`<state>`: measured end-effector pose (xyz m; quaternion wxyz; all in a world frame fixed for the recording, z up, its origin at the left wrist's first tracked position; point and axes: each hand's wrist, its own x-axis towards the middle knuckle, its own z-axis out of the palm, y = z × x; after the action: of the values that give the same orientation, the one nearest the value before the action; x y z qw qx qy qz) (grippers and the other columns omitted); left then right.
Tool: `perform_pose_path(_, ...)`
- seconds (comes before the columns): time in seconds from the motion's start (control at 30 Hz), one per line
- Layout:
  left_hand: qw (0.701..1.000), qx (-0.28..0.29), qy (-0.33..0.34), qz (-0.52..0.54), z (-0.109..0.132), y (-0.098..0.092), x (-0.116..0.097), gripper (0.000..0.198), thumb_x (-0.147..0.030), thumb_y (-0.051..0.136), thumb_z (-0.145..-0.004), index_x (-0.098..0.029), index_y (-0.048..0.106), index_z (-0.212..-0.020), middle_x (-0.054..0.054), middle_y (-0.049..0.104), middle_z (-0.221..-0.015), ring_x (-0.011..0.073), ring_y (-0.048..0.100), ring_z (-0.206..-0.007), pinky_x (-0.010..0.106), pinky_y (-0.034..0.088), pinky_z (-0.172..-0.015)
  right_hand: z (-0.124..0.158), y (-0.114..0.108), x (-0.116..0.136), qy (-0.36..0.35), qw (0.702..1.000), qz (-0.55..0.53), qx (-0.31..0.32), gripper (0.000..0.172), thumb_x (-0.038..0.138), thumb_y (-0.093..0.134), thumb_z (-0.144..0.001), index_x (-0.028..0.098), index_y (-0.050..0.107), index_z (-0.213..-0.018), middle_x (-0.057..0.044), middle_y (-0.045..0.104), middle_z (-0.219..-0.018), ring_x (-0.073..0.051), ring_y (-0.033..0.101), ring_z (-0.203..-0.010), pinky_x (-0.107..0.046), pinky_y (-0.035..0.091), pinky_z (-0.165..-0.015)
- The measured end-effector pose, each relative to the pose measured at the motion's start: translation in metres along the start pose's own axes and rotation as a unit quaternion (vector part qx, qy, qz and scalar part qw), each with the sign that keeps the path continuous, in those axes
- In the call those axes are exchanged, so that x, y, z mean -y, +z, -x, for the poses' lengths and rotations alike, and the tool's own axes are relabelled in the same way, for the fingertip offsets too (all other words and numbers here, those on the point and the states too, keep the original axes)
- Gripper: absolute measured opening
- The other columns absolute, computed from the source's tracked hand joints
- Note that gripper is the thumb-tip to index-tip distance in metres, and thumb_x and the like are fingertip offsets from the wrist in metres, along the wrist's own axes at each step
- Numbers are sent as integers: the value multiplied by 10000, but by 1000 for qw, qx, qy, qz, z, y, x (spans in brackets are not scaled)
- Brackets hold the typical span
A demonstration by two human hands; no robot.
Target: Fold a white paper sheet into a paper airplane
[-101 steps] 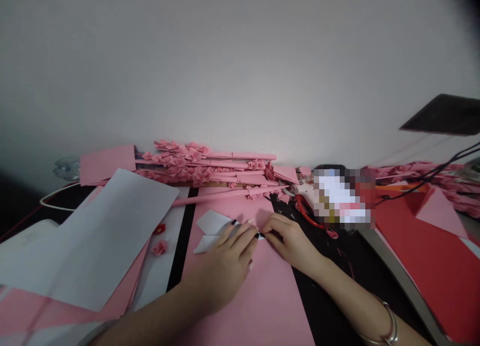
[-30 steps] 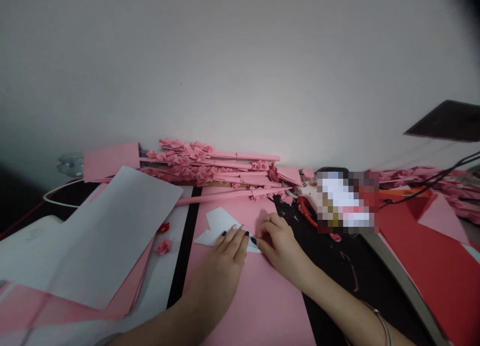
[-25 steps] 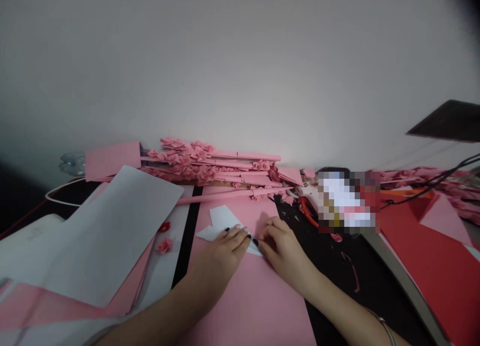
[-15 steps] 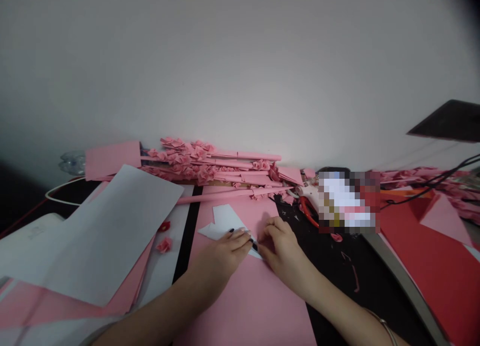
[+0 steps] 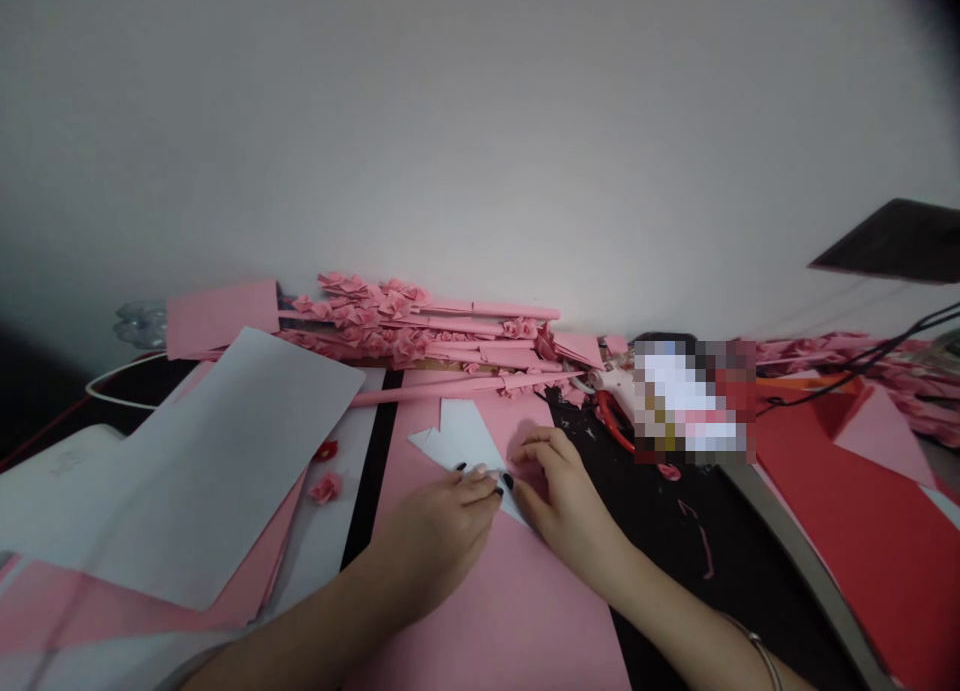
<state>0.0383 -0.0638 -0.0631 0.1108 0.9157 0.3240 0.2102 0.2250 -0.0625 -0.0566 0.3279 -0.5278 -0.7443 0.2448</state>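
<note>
A folded white paper (image 5: 466,433) with a notched, pointed outline lies on a large pink sheet (image 5: 525,611). My left hand (image 5: 450,521) rests on its lower part, fingers pressed together on the paper. At the lower right edge of the same paper, my right hand (image 5: 551,481) has its fingers curled, thumb and fingertips at the fold. Both hands meet near the paper's narrow end, which they partly cover.
White sheets (image 5: 225,471) over pink ones lie at left, with small paper roses (image 5: 325,487) beside them. Pink paper flowers (image 5: 367,311) line the wall. Red-handled scissors (image 5: 615,421), a blurred-out object (image 5: 690,401) and red paper (image 5: 847,531) are at right.
The white paper has turned slightly, its upper part now more upright. My left hand has shifted slightly down and left, and my right hand's fingers have moved a little along the edge.
</note>
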Motion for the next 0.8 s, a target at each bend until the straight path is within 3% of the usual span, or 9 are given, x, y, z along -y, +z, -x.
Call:
perform_pose_path(0.2, 1000, 7, 14, 27, -1, -2, -2, 288, -94, 405, -886, -106, 667, -1004, 108, 694, -1087, 210, 647, -1027, 357, 491, -968, -7, 2, 0, 66, 992, -107, 10, 253, 70, 488, -753, 156, 650, -928, -119, 543, -1086, -218, 515, -1074, -392, 399, -966)
perform_pose_path(0.37, 998, 38, 35, 45, 2, -1, -3, 287, -100, 434, -881, -90, 655, -1065, 124, 671, -1139, 231, 607, -1101, 386, 462, -998, -17, 3, -1, 105, 989, -101, 3, 221, 94, 544, -713, 146, 677, -880, -128, 545, -1074, -231, 510, -1087, -377, 410, -945)
perform_pose_path(0.5, 993, 59, 54, 81, 3, -3, -3, 282, -118, 431, -896, -122, 657, -1064, 99, 686, -1109, 206, 580, -1140, 359, 442, -1014, -23, -3, 4, 120, 987, -101, 32, 68, 174, 600, -720, 151, 656, -689, -93, 576, -954, -201, 567, -919, -325, 444, -830)
perform_pose_path(0.6, 990, 58, 65, 107, 4, -3, -3, 277, -128, 432, -904, -160, 652, -1069, 63, 682, -1127, 180, 579, -1138, 343, 430, -1019, -24, -6, 5, 116, 987, -94, 52, 156, 193, 584, -741, 172, 581, -587, -22, 569, -721, -153, 539, -691, -276, 428, -656)
perform_pose_path(0.8, 994, -16, 41, 104, 0, -6, 1, 258, -156, 431, -914, -185, 674, -997, 32, 717, -1026, 157, 633, -1030, 350, 426, -1005, -15, -9, -5, 145, 984, -100, 26, 180, 205, 546, -773, 194, 494, -601, 43, 491, -558, -111, 457, -526, -236, 355, -517)
